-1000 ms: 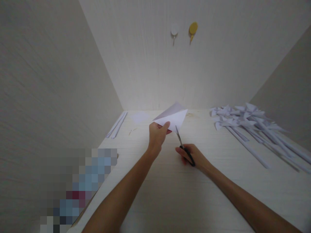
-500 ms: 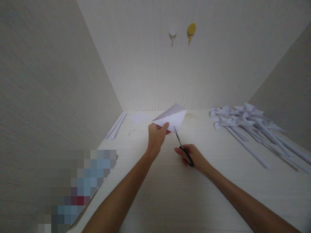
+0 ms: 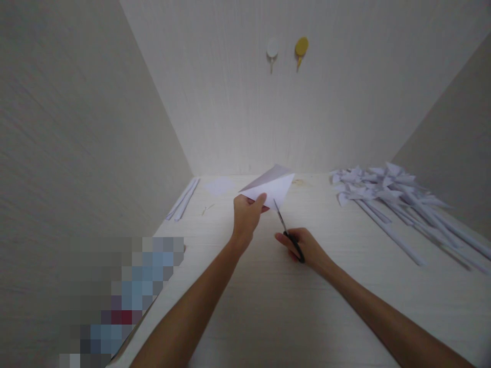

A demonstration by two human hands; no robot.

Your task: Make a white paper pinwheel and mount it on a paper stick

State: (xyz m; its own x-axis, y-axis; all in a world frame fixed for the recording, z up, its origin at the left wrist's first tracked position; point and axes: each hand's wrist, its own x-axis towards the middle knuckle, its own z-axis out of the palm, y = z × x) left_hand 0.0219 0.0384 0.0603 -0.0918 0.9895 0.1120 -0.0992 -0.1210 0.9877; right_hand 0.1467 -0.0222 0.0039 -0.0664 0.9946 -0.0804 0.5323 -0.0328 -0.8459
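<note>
The pale table (image 3: pixel 268 306) is seen spread beneath both forearms, walled in on 3 sides, and nothing on it is found shifted over the last second. Well to the right of the right hand, a heap of paper pinwheels (image 3: pixel 387 197) on rolled sticks is left untouched; well to the left of the left hand, 2 rolled paper sticks (image 3: pixel 183 199) are laid side by side, with a small flat paper piece (image 3: pixel 219 185) beyond them.

The folded white paper (image 3: pixel 273 188) is held up just above the table, pinched at its near corner by the left hand (image 3: pixel 245 217), thumb on top. Its place and tilt are matched almost exactly with 1 second ago.

The scissors (image 3: pixel 288 232) are gripped by the right hand (image 3: pixel 305 248), fingers closed through the black handles. The blade tip is now brought slightly higher and closer to the paper's lower edge, just right of the left thumb. The blades appear nearly closed at that edge; a cut into the fold is judged to be in progress, though no slit can be made out.
</note>
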